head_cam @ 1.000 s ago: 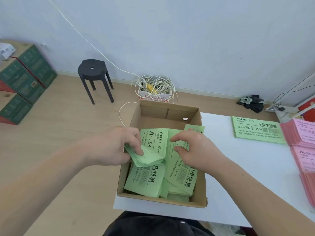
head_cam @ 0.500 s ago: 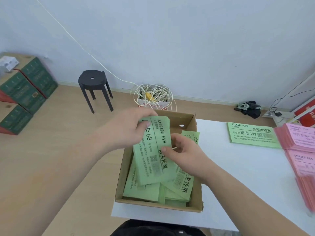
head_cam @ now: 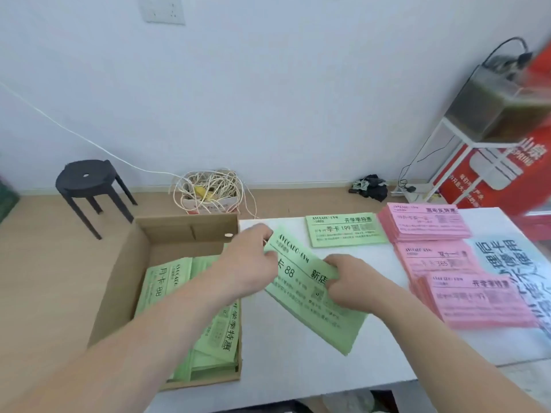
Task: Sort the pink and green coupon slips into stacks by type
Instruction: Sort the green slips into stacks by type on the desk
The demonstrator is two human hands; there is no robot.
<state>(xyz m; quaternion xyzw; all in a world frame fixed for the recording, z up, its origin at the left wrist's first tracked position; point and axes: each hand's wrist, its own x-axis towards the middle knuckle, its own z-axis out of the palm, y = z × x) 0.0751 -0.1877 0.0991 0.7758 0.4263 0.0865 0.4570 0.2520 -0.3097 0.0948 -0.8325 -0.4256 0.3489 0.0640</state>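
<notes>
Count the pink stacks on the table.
3, in a column along the right side: the far pink stack, the middle pink stack, and the near pink stack closest to the person. More may lie off-frame.

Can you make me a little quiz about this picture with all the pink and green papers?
1. True or false: the brown cardboard box is empty.
2. How many stacks of pink paper slips lie on the white table? A) one B) three C) five
3. Fill in: the left hand and the right hand together hold a bundle of green paper slips printed with the number ___.

Key
1. False: more green slips lie inside it.
2. B
3. 88
</notes>
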